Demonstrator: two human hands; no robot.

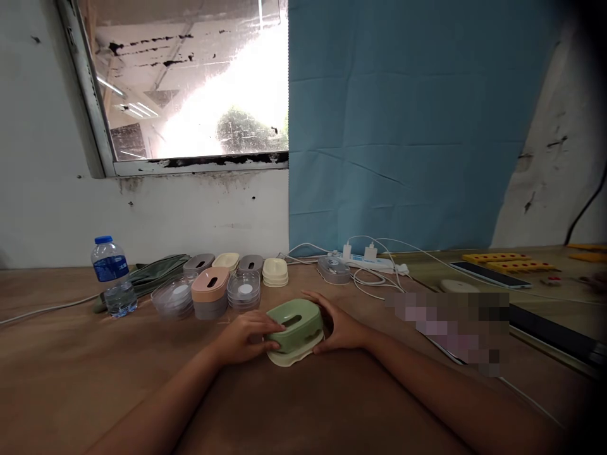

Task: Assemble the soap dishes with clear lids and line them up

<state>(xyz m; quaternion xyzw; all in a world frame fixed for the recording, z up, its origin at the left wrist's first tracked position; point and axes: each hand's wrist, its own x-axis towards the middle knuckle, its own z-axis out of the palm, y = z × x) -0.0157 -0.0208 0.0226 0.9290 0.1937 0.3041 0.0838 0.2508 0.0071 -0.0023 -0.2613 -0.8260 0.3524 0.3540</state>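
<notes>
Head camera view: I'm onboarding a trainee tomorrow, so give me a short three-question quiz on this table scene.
1. True or false: both hands touch the green plastic slotted box.
2. What lies directly under that box?
A) a cream plastic tray
B) a phone
C) a cable
3. Fill in: the clear plastic water bottle has a ____ cap.

Key:
1. True: the left hand and the right hand press on its two sides.
2. A: the cream plastic tray.
3. Blue.
</notes>
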